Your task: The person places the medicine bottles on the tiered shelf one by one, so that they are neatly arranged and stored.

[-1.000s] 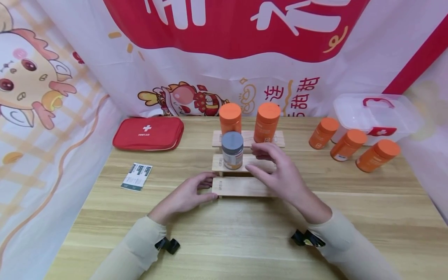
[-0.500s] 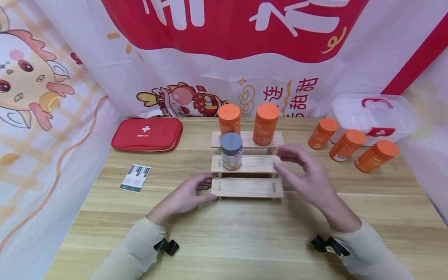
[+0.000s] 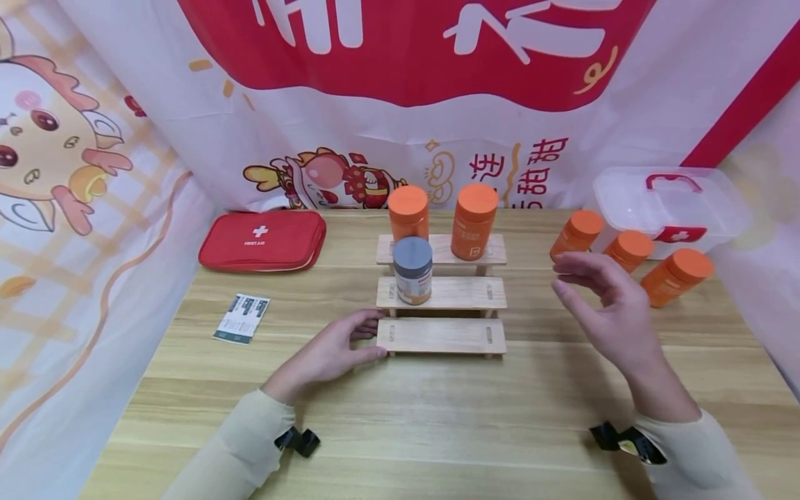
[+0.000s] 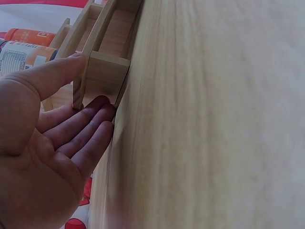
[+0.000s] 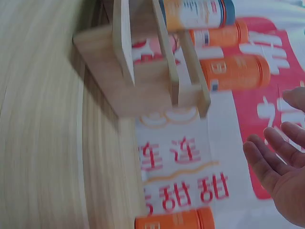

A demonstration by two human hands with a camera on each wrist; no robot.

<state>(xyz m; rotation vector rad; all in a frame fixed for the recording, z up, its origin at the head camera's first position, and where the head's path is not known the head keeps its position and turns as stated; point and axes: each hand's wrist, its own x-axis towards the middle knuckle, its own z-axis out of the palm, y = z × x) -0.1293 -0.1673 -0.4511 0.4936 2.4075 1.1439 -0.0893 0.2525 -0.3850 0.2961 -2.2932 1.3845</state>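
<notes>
A three-tier wooden display rack stands mid-table. My left hand holds the left end of its lowest board, thumb at one edge and index fingertip at the other in the left wrist view. A grey-capped bottle stands on the left of the middle tier. Two orange bottles, the left one and the right one, stand on the top tier. My right hand is in the air right of the rack, fingers apart and holding nothing. It partly covers an orange bottle in the head view.
Two more orange bottles stand on the right, one farther back and one at the far right. Behind them is a clear lidded box. A red first-aid pouch and a printed card lie left.
My right hand has moved away from the rack to the right, toward the orange bottles there. My left hand stays at the rack, and the bottles on it have not moved.
</notes>
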